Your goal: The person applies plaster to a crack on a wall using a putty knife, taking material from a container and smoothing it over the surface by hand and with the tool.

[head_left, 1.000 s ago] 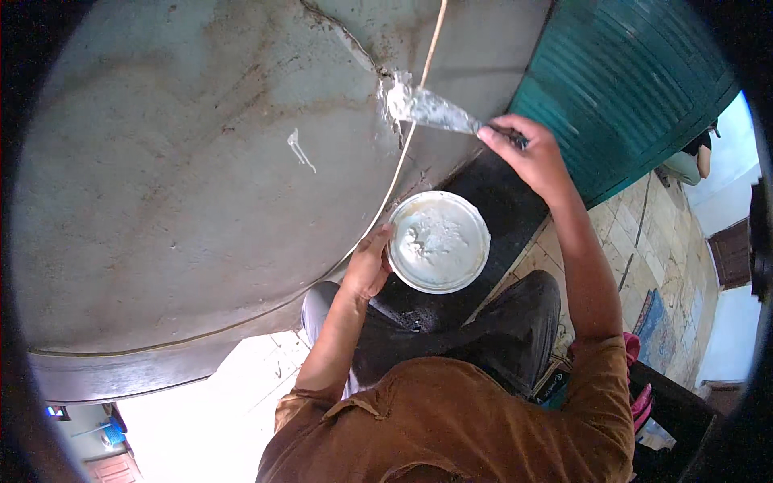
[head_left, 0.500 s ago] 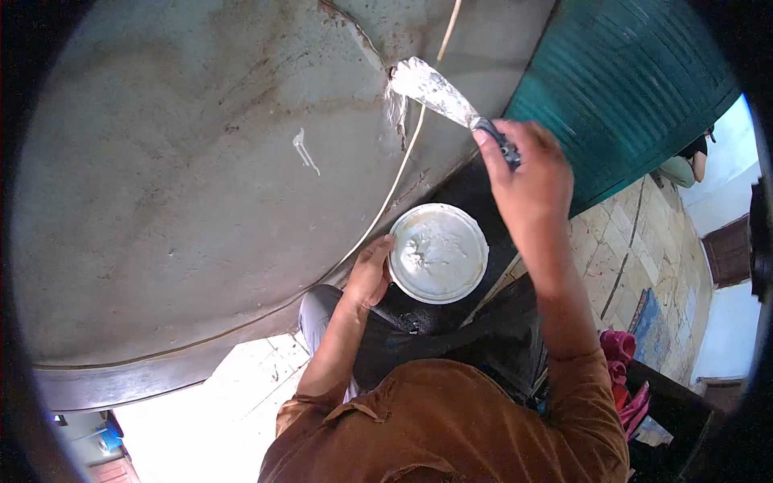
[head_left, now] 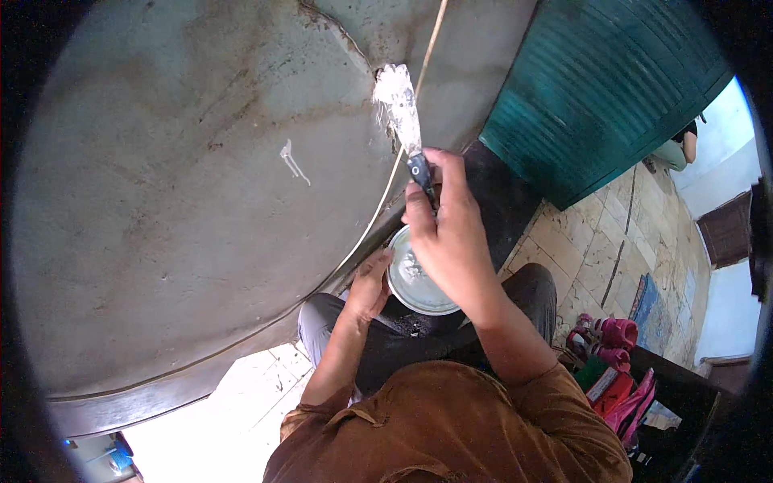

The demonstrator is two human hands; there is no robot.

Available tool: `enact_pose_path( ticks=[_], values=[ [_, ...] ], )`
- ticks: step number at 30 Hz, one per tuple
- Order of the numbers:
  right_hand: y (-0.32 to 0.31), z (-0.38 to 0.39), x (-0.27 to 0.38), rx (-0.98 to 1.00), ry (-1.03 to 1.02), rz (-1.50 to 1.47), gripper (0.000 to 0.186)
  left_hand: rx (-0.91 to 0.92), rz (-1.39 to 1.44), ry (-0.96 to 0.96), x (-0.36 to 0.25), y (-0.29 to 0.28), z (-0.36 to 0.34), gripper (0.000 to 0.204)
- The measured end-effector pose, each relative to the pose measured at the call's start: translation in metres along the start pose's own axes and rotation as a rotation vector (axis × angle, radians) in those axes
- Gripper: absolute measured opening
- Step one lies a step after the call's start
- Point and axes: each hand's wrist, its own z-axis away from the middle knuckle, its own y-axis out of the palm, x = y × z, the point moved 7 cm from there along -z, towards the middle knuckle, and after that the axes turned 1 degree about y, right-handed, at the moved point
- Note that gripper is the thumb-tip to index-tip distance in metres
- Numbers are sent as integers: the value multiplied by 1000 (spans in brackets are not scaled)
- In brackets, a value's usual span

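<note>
Right hand (head_left: 451,233) grips the putty knife (head_left: 403,113), whose blade has swung up onto the wall crack (head_left: 338,36) above it; left hand (head_left: 372,282) below cradles the putty bowl (head_left: 411,282). Filling proceeds.

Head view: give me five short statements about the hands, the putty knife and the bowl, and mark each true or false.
1. The right hand holds the putty knife by its dark handle. True.
2. The blade is clean. False: it is coated in white filler.
3. The blade tip lies against the grey wall near a crack. True.
4. The left hand is flat on the wall. False: it holds the rim of the white bowl.
5. The bowl stands on the tiled floor. False: it is held up above the person's lap.
</note>
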Motion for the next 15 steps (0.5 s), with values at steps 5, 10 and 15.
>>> enact_pose_path(
  ticks=[5,10,15],
  values=[
    [40,15,-15,67,211,-458,48,-36,-4,-29,3,1,9,32],
    [72,19,6,-29,173,-503,57,-27,6,0,33,-47,-13,28],
    [81,20,8,-123,89,-403,65,41,39,-3,36,-43,-8,28]
  ],
)
